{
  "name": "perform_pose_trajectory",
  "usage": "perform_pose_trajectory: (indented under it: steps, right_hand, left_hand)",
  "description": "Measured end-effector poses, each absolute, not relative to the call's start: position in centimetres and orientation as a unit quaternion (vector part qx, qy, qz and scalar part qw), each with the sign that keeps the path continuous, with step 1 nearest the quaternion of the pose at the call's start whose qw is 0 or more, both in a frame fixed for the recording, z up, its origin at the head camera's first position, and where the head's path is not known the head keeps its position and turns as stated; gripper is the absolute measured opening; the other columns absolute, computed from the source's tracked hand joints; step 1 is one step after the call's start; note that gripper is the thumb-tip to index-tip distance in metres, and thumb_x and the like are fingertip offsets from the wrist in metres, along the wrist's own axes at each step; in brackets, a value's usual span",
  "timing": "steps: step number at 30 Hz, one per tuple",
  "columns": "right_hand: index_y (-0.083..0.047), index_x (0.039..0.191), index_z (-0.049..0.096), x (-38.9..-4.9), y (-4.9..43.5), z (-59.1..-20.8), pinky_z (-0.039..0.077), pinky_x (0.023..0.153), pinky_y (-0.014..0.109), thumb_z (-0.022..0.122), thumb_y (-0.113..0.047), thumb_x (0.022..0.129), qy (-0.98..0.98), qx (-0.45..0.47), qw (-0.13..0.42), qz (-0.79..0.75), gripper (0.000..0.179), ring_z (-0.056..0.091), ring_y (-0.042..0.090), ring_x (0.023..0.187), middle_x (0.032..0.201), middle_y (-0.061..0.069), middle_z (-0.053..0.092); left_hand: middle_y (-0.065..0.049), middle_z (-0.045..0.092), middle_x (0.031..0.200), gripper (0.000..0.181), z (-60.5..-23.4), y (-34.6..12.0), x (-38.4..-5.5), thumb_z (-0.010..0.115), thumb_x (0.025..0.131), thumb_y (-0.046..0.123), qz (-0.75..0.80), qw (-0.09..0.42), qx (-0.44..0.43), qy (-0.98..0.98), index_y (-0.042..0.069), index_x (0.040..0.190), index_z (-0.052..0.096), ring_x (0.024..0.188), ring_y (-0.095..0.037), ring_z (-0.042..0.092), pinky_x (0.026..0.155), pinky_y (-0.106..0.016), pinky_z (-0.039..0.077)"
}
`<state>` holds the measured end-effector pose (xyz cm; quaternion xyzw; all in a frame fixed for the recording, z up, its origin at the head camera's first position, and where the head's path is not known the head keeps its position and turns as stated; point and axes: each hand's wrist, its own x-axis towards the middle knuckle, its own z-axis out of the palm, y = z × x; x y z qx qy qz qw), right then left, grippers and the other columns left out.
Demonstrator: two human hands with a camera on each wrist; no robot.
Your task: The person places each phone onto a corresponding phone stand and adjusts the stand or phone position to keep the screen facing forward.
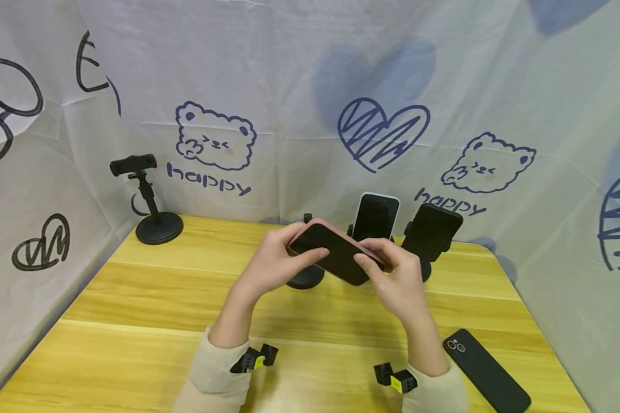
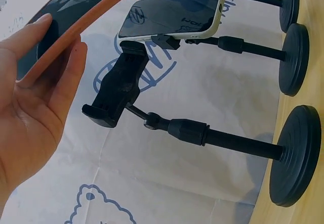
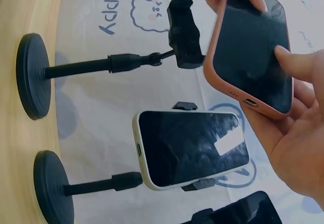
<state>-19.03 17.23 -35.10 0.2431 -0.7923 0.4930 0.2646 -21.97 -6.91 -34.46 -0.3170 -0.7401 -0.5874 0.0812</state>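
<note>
Both hands hold a smartphone in a pink case [image 1: 338,255] up over the table, its dark screen turned toward me and tilted. My left hand [image 1: 274,264] grips its left end, thumb on the screen and fingers behind. At the other end, my right hand [image 1: 400,281] pinches the phone between thumb and fingers. Just behind it stands a black phone stand [image 1: 306,279], mostly covered in the head view. Its clamp [image 2: 117,85] shows in the left wrist view with no phone in it, close to the pink-cased phone.
Right of that stand, a white-edged phone [image 1: 376,215] and a black phone [image 1: 434,229] sit in stands. Another stand [image 1: 159,228] is at the far left back corner. A black phone [image 1: 488,373] lies face down at the right front. A printed cloth [image 1: 299,143] hangs behind the table.
</note>
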Motion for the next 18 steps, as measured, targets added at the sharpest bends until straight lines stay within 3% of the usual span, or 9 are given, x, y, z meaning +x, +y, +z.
perform_pose_trajectory:
  steps: [4, 11, 18]
  right_hand:
    - [0.003, 0.106, 0.074, -19.07, 16.81, -35.20, 0.056, 0.072, 0.014, 0.077, 0.005, 0.090, -0.777, 0.217, 0.263, 0.530, 0.016, 0.068, 0.006, 0.082, 0.095, 0.015, 0.075]
    - [0.003, 0.111, 0.073, -19.07, 16.86, -35.31, 0.058, 0.074, 0.017, 0.075, 0.002, 0.093, -0.774, 0.192, 0.213, 0.564, 0.018, 0.069, 0.006, 0.085, 0.101, 0.018, 0.075]
    - [0.005, 0.113, 0.070, -18.79, 17.42, -35.04, 0.058, 0.078, 0.018, 0.071, 0.006, 0.095, -0.768, 0.220, 0.167, 0.577, 0.018, 0.068, 0.008, 0.087, 0.102, 0.022, 0.073]
  left_hand:
    - [-0.009, 0.073, 0.098, 0.020, -34.39, -6.97, -21.97, 0.079, 0.093, 0.006, -0.608, 0.076, -0.299, -0.731, 0.003, 0.111, 0.073, 0.080, -0.020, 0.074, 0.067, -0.031, 0.061]
    - [-0.010, 0.072, 0.095, 0.017, -34.49, -6.97, -21.98, 0.079, 0.092, 0.004, -0.614, 0.090, -0.304, -0.723, 0.001, 0.107, 0.072, 0.078, -0.036, 0.073, 0.064, -0.029, 0.060]
    - [-0.009, 0.073, 0.092, 0.014, -34.53, -7.00, -21.97, 0.081, 0.090, 0.002, -0.597, 0.122, -0.335, -0.719, 0.002, 0.101, 0.073, 0.076, -0.019, 0.073, 0.062, -0.031, 0.061]
